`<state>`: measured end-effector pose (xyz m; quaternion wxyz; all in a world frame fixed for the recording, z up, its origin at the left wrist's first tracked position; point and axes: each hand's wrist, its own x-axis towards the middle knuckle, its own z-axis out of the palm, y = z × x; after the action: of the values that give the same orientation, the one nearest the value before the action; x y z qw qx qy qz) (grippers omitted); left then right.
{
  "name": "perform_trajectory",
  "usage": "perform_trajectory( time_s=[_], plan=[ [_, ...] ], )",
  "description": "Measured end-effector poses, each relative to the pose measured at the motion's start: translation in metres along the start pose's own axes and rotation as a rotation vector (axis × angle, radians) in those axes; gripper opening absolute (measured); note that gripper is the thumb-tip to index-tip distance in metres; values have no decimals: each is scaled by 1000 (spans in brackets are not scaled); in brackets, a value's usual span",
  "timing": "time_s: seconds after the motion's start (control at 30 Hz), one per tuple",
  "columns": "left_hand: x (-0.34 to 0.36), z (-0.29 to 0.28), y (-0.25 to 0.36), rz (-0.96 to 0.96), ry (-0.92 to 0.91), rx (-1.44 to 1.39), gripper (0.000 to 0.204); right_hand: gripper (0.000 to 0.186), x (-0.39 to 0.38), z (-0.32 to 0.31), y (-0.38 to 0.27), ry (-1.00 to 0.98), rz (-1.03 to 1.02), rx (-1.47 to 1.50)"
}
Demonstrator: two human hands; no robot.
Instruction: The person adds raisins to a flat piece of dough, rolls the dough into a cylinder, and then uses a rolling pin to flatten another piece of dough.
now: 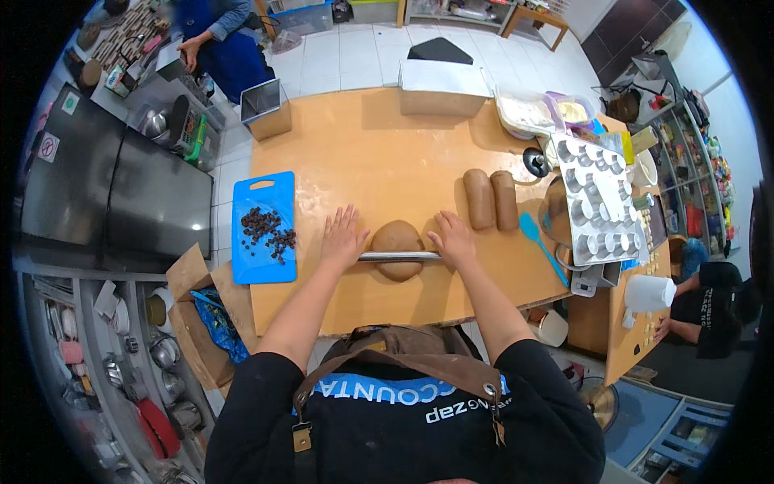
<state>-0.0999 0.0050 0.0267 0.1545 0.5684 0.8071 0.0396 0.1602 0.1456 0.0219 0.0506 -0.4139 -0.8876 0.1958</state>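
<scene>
Pin lying crosswise, dough pointing away!

And here at the near side of the table [347, 133], right in front of the person, the dough [397, 235] is sitting between two hands! It is bulging out on both sides of the metal pin [399, 256], and what's showing is forming an oval, its longer axis running away from the body. The pin is cutting straight across it, its long axis running left to right, one end pointing at each hand.

The left hand [343, 234] is lying palm down at the pin's left end, fingers spreading and pointing forward. Over on the other side, the right hand [453, 238] is matching it, open and flat, its fingers also aiming ahead. Neither is clenching; whether the palms are pressing on the hidden pin ends, I'm not able to tell.

Off to the right, two logs [479, 199] are resting side by side, their long axes pointing away from the person. The blue spatula [529, 226] is lying aslant just beyond, its blade aiming forward and left. And out left, the blue board [278, 195] is carrying dark bits [258, 223]!
</scene>
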Motion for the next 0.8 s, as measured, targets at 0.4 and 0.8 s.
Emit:
perform_trajectory(
  time_s=[0.4, 0.8],
  plan=[
    [-36, 26, 5, 54, 152, 9, 63, 71, -34, 0, -10, -64, 40, -243],
    [-88, 37, 14, 136, 184, -1, 61, 59, -84, 10, -9, -25, -14, -222]
  ],
)
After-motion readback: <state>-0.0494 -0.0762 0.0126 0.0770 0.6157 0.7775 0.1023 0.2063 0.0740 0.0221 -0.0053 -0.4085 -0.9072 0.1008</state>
